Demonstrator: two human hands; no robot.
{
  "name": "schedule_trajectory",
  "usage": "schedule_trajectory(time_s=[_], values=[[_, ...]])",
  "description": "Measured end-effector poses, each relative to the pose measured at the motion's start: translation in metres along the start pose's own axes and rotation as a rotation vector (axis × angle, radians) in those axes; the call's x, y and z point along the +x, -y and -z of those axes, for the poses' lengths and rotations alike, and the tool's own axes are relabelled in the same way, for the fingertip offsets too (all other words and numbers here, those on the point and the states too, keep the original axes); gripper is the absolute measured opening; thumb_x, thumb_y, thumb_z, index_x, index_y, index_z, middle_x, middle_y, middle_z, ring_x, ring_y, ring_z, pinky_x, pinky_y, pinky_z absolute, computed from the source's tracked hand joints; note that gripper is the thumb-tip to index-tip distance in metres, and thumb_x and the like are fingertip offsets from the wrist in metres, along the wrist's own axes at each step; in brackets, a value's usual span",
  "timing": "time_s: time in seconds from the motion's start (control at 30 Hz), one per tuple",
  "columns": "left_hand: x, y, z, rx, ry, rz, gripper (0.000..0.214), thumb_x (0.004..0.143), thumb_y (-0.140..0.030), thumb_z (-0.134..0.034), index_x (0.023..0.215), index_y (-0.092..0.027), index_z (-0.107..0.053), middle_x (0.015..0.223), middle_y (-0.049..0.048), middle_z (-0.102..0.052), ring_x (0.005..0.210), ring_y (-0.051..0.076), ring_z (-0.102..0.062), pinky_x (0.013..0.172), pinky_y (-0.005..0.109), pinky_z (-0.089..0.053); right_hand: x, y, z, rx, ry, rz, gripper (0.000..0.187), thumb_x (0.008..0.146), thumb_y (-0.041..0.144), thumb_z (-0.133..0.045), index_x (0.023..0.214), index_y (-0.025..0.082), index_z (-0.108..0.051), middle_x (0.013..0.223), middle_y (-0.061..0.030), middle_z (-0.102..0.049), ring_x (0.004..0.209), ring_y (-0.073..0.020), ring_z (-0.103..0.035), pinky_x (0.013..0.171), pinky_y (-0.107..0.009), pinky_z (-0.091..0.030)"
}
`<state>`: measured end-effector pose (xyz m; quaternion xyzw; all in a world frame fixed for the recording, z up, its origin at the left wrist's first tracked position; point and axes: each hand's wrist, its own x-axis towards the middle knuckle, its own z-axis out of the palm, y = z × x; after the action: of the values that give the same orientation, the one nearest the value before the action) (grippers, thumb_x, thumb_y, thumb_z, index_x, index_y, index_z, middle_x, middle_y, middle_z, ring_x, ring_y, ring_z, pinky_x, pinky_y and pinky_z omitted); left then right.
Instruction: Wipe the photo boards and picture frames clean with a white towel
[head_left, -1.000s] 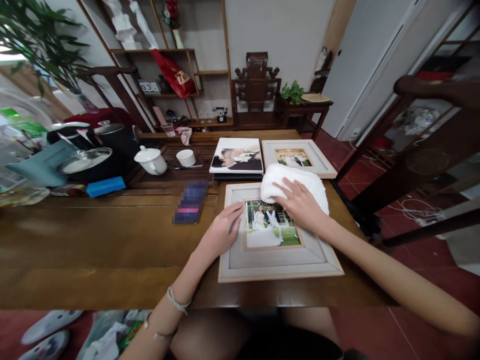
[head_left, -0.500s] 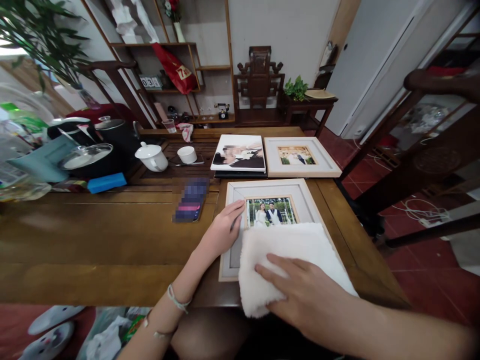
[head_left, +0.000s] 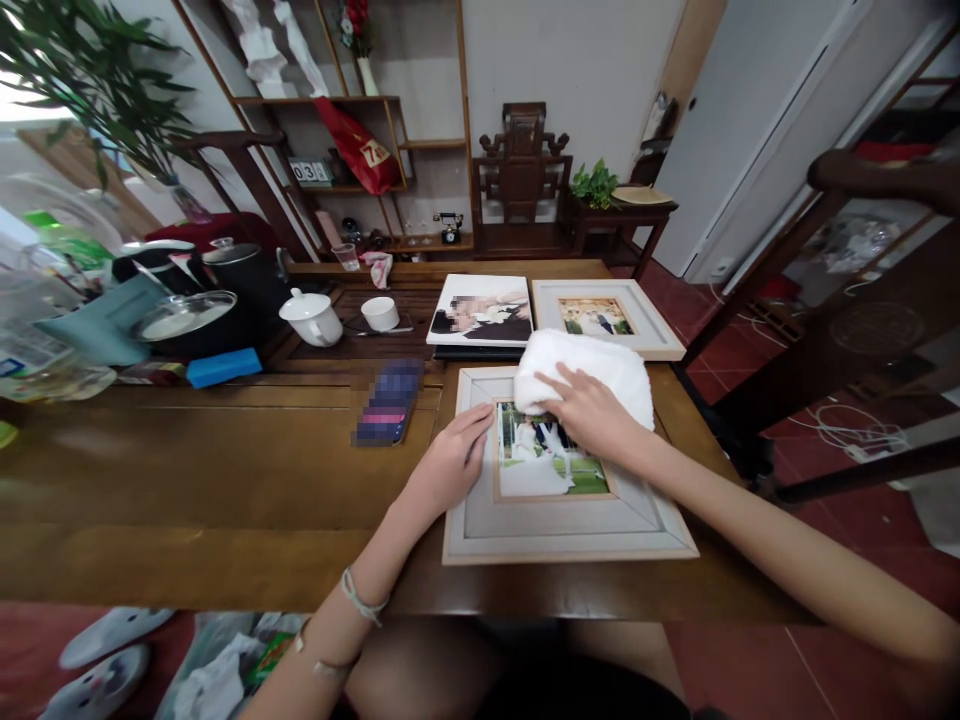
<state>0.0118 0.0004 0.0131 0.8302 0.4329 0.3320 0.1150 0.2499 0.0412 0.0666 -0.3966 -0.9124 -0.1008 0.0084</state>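
A picture frame (head_left: pixel 480 540) with a pale border and light wood edge lies flat on the table, a wedding photo (head_left: pixel 536 470) in its middle. My left hand (head_left: pixel 454 455) holds the frame's left side, fingertips close to the photo's upper left corner. Under my right hand (head_left: pixel 592 410) is a folded fluffy white cloth (head_left: pixel 600 355), pressed against the frame's far part. The cloth and hand hide the upper right of the photo and part of the frame's far edge.
Behind the frame lie a photo panel (head_left: pixel 480 310) on a dark item and a second framed photo (head_left: pixel 652 320). A phone (head_left: pixel 386 405) is to the left. Farther left are a white lidded cup (head_left: pixel 311 318), a small white bowl (head_left: pixel 379 314), a blue block (head_left: pixel 223 367) and a glass-lidded pan (head_left: pixel 187 320).
My right hand has moved the white cloth away from me, from the frame's near right part to its far edge, uncovering the photo's lower part. My left hand stays on the frame's left side.
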Motion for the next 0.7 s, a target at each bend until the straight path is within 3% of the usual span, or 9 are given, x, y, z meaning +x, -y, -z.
schedule_trajectory(time_s=[0.2,0.33,0.47,0.6,0.7], values=[[0.002,-0.001,0.001,0.022,0.016,0.004,0.036,0.094,-0.015,-0.041,0.123,-0.009,-0.062,0.133,0.0177,-0.06,0.127,0.026,-0.054,0.109,0.046,-0.044,-0.053,0.061,0.035,0.22,0.143,0.289,0.037,0.08,0.007,-0.06,0.112,0.022,-0.07,0.143,-0.0111,-0.05,0.13,-0.0393,-0.046,0.093,-0.051,-0.05],[0.002,-0.002,0.002,0.022,0.014,0.011,0.036,0.095,-0.015,-0.041,0.122,-0.008,-0.062,0.132,0.0175,-0.06,0.127,0.026,-0.055,0.109,0.045,-0.045,-0.082,0.072,0.056,0.367,0.172,0.406,0.038,0.075,0.013,-0.068,0.111,0.024,-0.068,0.146,-0.0059,-0.048,0.131,-0.0358,-0.046,0.095,-0.049,-0.05],[0.001,-0.001,0.001,0.008,0.017,0.006,0.037,0.094,-0.014,-0.04,0.123,-0.007,-0.062,0.134,0.0179,-0.059,0.128,0.026,-0.053,0.11,0.046,-0.043,-0.073,0.055,0.044,0.3,0.201,0.269,0.045,0.077,0.004,-0.059,0.117,0.025,-0.066,0.147,-0.0055,-0.047,0.131,-0.0354,-0.046,0.093,-0.049,-0.052],[-0.001,0.001,-0.001,-0.017,0.014,0.017,0.04,0.094,-0.013,-0.038,0.126,-0.007,-0.06,0.135,0.0178,-0.058,0.13,0.025,-0.052,0.112,0.045,-0.042,-0.048,0.031,0.016,0.136,0.079,0.051,0.053,0.075,-0.001,-0.054,0.124,0.018,-0.063,0.148,-0.0142,-0.044,0.134,-0.0389,-0.039,0.099,-0.05,-0.047],[-0.001,0.002,-0.002,-0.026,0.026,0.035,0.041,0.093,-0.011,-0.037,0.127,-0.008,-0.06,0.137,0.017,-0.057,0.131,0.025,-0.051,0.113,0.044,-0.041,-0.033,0.026,0.011,0.043,0.029,-0.027,0.054,0.075,-0.002,-0.052,0.125,0.016,-0.061,0.145,-0.0174,-0.045,0.133,-0.039,-0.04,0.098,-0.049,-0.047]])
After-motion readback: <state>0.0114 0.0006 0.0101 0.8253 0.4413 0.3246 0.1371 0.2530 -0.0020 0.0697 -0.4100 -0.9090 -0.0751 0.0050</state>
